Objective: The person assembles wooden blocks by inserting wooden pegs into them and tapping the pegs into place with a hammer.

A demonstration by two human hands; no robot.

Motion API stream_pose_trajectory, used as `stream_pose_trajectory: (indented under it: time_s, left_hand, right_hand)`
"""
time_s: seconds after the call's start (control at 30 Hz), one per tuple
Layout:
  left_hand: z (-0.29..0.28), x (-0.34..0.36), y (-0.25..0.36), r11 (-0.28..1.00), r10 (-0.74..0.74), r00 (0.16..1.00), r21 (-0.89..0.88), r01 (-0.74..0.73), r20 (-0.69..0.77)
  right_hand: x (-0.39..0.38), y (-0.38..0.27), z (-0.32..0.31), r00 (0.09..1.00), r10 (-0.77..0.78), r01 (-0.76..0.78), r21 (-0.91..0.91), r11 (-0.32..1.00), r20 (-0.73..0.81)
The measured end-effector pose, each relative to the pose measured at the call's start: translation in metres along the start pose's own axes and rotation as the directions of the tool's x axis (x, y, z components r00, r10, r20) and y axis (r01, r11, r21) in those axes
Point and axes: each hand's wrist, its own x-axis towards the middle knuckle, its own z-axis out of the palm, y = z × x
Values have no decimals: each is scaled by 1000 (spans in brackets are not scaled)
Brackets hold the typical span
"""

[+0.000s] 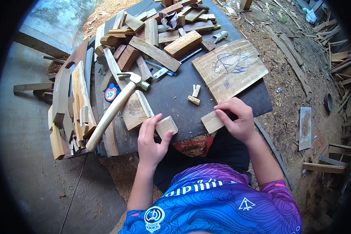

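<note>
My left hand (152,136) is closed around a small pale wood block (166,126) at the near edge of the dark table. In my right hand (238,117), a thin flat wood piece (212,121) is pinched between thumb and fingers, pointing left. A gap separates the two pieces. Between and beyond my hands lie a few small wood offcuts (195,95). Beyond my right hand rests a wide board (230,70) with a fish drawn on it. A thicker wood block (136,111) stands just left of my left hand, and a hammer (119,105) leans across beside it.
A heap of wood pieces (156,35) covers the table's far side. A blue and red tape measure (111,93) sits near the hammer. Blue-handled tools (165,71) lie by the heap. More planks (62,97) stand at the left, and scrap wood (343,58) piles up at the right.
</note>
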Motion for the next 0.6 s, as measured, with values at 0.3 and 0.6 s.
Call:
stream_pose_trajectory:
  time_s: [0.3, 0.6]
  left_hand:
    - [-10, 0, -18, 990, 114, 985, -100, -102, 129]
    - [-14, -1, -22, 991, 21, 985, -132, 2, 168]
  right_hand:
    - [5, -6, -11, 964, -39, 14, 97, 995, 262]
    - [3, -8, -6, 982, -28, 27, 11, 1000, 188]
